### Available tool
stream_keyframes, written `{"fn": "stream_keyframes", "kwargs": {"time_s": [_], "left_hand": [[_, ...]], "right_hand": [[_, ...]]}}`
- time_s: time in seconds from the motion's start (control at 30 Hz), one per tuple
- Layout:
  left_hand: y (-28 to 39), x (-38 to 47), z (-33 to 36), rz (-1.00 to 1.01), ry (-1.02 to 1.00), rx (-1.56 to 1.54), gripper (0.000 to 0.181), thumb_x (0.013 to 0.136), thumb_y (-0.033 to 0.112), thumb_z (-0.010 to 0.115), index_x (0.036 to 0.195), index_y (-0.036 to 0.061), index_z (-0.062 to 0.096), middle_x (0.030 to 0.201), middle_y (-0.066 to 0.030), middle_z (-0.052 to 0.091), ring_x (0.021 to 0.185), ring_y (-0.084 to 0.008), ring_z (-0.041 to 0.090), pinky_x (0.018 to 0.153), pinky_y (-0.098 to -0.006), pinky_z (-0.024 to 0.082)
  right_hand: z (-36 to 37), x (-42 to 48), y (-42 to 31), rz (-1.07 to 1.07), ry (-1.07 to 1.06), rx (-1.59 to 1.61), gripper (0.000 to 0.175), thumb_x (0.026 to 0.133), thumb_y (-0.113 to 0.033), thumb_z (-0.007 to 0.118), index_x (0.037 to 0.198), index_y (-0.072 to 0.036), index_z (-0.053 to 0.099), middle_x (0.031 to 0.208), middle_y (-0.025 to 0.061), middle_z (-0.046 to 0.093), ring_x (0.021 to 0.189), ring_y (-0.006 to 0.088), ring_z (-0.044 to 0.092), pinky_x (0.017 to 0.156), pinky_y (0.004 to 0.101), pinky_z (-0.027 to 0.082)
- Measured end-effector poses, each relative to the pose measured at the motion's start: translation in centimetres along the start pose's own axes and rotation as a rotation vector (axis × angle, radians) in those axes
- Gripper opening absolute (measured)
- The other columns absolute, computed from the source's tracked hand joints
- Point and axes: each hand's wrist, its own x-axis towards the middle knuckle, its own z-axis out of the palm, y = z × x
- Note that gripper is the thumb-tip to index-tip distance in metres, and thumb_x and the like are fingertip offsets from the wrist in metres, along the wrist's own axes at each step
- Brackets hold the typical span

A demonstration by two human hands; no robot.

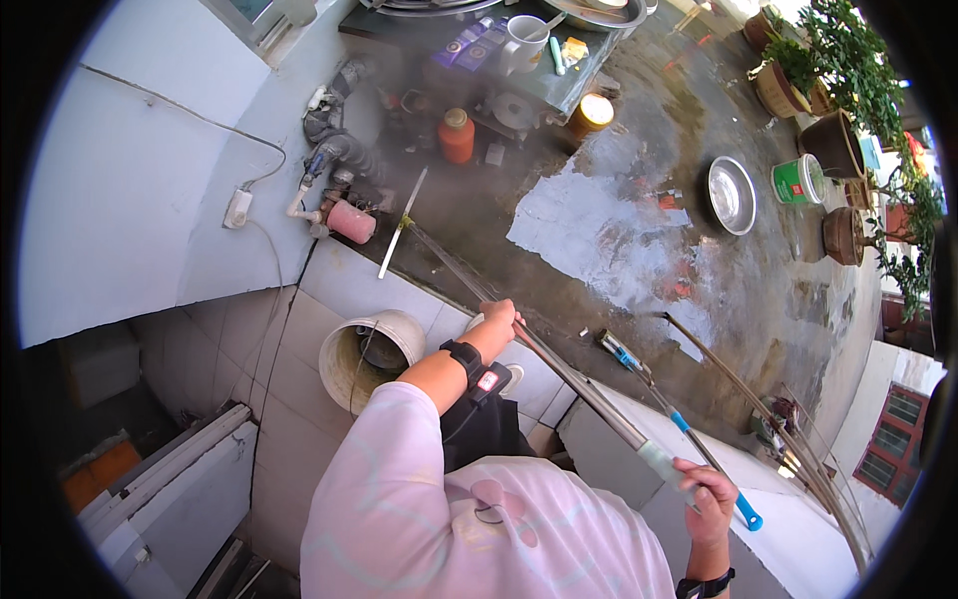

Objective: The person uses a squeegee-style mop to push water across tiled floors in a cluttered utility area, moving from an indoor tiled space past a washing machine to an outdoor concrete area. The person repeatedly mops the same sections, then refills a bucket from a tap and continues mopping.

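Note:
My left hand (503,318) is closed around the metal pole of a long-handled floor squeegee (584,389). Farther down the pole, at its pale green grip, my right hand (707,490) has its fingers wrapped around the end. The squeegee's thin white blade (404,223) is at the far end of the pole, over the wet concrete floor (479,202) by the tiled step. Left of my left forearm stands a whitish plastic bucket (400,337) with a dark container inside.
Pipes join a pink pump (350,222) by the wall. An orange bottle (456,137) stands under a table (557,90) holding a mug (524,45). A blue-handled mop (679,421) leans at right. A metal basin (732,195) and potted plants (782,86) stand beyond.

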Motion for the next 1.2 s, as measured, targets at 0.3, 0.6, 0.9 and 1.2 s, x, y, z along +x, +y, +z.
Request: {"fn": "stream_keyframes", "kwargs": {"time_s": [0.3,0.6,0.9,1.2], "left_hand": [[1.4,4.3,-3.5,0.050,0.041,0.054,0.034,0.083,0.006,0.048,0.109,0.0108,0.026,0.072,-0.0110,0.046,0.054,-0.0182,0.050,0.043,-0.0350,0.046],[-4.8,5.2,-5.4,0.038,0.216,0.543,0.053,0.081,0.001,0.044,0.127,0.0095,0.018,0.082,-0.0174,0.053,0.054,-0.0243,0.056,0.042,-0.0367,0.046],[-6.8,4.3,-6.6,0.060,0.210,0.478,0.042,0.084,0.010,0.049,0.119,0.0066,0.026,0.111,-0.0222,0.050,0.081,-0.0303,0.059,0.060,-0.0374,0.050],[-7.4,1.5,-3.9,0.186,0.293,0.996,0.036,0.087,0.012,0.046,0.113,0.0014,0.023,0.100,-0.0216,0.056,0.082,-0.0319,0.062,0.058,-0.0396,0.054]], "right_hand": [[1.6,-0.8,6.6,0.769,-0.303,-0.183,0.040,0.084,0.003,0.046,0.124,-0.003,0.048,0.105,0.0108,0.060,0.082,0.0131,0.057,0.056,0.0223,0.048],[1.2,-6.5,12.7,0.866,-0.250,-0.105,0.049,0.083,-0.006,0.060,0.129,-0.006,0.043,0.108,0.0064,0.059,0.096,0.0111,0.053,0.086,0.0247,0.041],[2.2,-6.6,12.1,0.867,-0.230,-0.075,0.049,0.084,-0.009,0.059,0.130,-0.006,0.041,0.105,0.0070,0.060,0.093,0.0108,0.053,0.084,0.0248,0.042],[1.8,-8.3,12.2,0.891,-0.176,-0.101,0.044,0.087,-0.009,0.054,0.129,-0.004,0.041,0.101,0.0068,0.061,0.089,0.0100,0.053,0.082,0.0234,0.042]]}}
